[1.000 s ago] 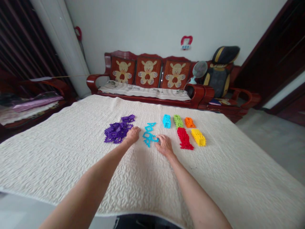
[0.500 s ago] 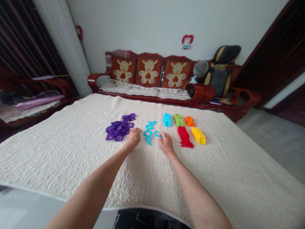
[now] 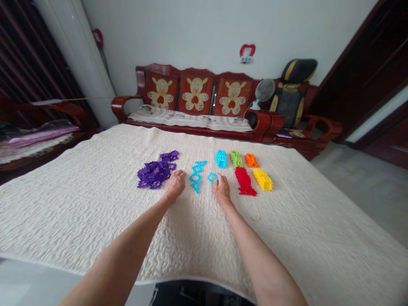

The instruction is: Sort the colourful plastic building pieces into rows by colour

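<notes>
Blue pieces (image 3: 196, 169) lie between the person's two hands, which are well apart on a cream cover (image 3: 111, 212). Leftmost is a purple pile (image 3: 154, 175) of flat, toothed openwork shapes. Just beside its right edge rests the left hand (image 3: 176, 185), back upward and fingers curled under; whether they grip anything cannot be told. Next come the pieces, set in a slightly slanting line that runs away from the person. To their right, apart from that line, a blue ring (image 3: 209, 176) is pinched in the fingertips of the right hand (image 3: 222, 189).

Farther off, past the right hand, sits a blue block (image 3: 221, 159), followed by a green block (image 3: 236, 159). A red block (image 3: 245, 182), splayed at its near end, lies just in front of the green one. Then come an orange block (image 3: 251, 160) and, nearer the person, a yellow block (image 3: 263, 179).

Wavy quilting runs all over the cover. Around it, the room shows a dark curtain (image 3: 19, 51) at far left, a chair (image 3: 72, 111) bearing folded cloth (image 3: 44, 132), then a red-brown sofa (image 3: 119, 108) with three bear cushions (image 3: 195, 95). A red holder (image 3: 247, 53) hangs on the pale wall. Farther right are a fan (image 3: 265, 90), a black and yellow seat pad (image 3: 288, 106) and a dark door (image 3: 360, 63).
</notes>
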A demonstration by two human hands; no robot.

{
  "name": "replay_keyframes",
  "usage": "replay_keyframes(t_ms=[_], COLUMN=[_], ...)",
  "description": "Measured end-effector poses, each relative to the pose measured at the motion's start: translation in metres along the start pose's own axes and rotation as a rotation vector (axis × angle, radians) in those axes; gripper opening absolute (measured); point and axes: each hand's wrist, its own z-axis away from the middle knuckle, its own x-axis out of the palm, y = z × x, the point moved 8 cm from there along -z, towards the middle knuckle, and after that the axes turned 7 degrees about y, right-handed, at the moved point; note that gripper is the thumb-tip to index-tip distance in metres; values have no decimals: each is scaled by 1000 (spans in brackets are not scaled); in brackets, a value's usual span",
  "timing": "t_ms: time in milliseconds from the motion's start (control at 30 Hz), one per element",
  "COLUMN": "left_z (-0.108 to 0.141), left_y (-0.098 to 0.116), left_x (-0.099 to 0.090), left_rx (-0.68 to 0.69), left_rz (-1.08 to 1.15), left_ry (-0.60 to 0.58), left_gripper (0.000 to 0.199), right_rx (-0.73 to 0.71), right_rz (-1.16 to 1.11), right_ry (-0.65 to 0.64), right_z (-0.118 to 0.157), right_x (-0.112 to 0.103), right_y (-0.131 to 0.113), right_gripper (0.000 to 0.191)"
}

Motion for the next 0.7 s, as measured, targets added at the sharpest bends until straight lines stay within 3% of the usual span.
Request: replay_keyframes(t_ms=[133, 333, 467, 700], left_z=[1, 2, 2, 1], left_y=[2, 3, 1, -3], left_x=[-3, -5, -3, 1], left_rx=[9, 43, 47, 48], left_rz=[0, 21, 27, 49], left_ry=[11, 51, 65, 94], left_gripper=[34, 34, 35, 33], right_rx=[19, 217, 224, 241], right_rz=[16, -6, 34, 128], right_ry=[-17, -53, 36, 63], right_z=[-1, -29, -54, -76], right_x=[3, 0, -8, -1], right_y=[2, 29, 41, 49], right_gripper=[43, 34, 35, 33])
